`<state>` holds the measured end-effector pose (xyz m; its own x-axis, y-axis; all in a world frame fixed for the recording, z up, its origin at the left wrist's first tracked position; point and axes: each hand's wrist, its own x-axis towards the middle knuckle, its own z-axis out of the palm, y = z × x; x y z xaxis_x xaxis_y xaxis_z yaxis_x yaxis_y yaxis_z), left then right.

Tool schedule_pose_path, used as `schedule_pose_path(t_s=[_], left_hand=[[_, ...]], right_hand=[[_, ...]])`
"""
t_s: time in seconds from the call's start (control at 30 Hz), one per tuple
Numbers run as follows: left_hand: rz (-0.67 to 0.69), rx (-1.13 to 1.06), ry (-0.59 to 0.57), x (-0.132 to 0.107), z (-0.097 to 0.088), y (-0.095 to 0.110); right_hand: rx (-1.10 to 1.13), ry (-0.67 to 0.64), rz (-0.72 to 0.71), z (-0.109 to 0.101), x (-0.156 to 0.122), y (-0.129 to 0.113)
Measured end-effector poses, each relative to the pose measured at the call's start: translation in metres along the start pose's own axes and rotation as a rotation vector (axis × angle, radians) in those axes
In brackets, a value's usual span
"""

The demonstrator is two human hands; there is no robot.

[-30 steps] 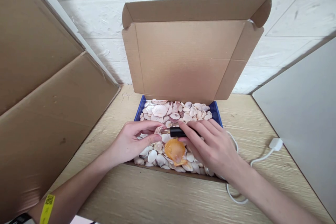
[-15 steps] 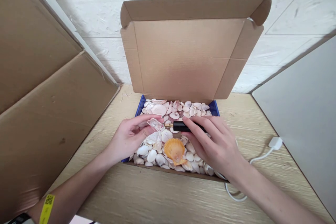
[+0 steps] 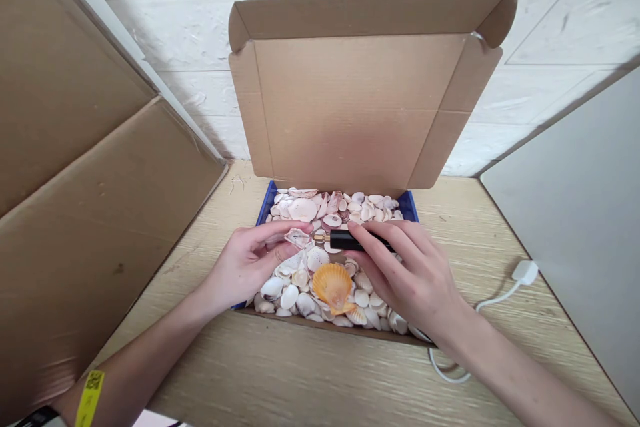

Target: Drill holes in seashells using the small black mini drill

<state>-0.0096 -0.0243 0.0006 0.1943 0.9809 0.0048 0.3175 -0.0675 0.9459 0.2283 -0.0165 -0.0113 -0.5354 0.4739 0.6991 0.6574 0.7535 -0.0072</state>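
Note:
Between the thumb and fingers of my left hand (image 3: 250, 263) is a small pale pinkish seashell (image 3: 298, 237), held above the box. My right hand (image 3: 407, 270) is wrapped round a black mini drill (image 3: 343, 240) with a brass-coloured chuck, lying level and pointing left at the shell. The thin bit's tip is hard to make out against the shell. Beneath both hands sits an open cardboard box (image 3: 263, 203) with blue sides, filled with white and pinkish shells (image 3: 303, 209). An orange scallop shell (image 3: 333, 285) lies on top near the front.
The box's raised lid (image 3: 350, 107) stands in front of a white brick wall (image 3: 175, 20). Large cardboard (image 3: 100, 227) rises on the left, a pale panel (image 3: 580, 213) on the right. A white cable with a plug (image 3: 525, 272) lies on the wooden table (image 3: 280, 373).
The shell in my left hand has turned slightly and shifted a little to the right, nearer the drill's chuck. My right hand and the drill have barely moved.

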Motion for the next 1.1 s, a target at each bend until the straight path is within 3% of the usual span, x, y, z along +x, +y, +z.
schedule_pose_path(t_s=[0.3,0.63,0.97,1.1], left_hand=[[0.048,0.142,-0.098,-0.002,-0.003,0.001],[0.047,0.107,-0.030,-0.001,-0.003,0.002],[0.037,0.073,-0.151,-0.001,-0.005,0.002],[0.026,0.053,-0.171,-0.001,-0.006,0.001]], right_hand=[[-0.036,0.064,-0.108,-0.007,-0.006,-0.001],[0.048,-0.169,0.074,0.004,-0.001,0.000],[-0.013,0.064,-0.104,-0.005,-0.005,0.000],[0.002,0.061,-0.094,-0.005,-0.004,0.000]])
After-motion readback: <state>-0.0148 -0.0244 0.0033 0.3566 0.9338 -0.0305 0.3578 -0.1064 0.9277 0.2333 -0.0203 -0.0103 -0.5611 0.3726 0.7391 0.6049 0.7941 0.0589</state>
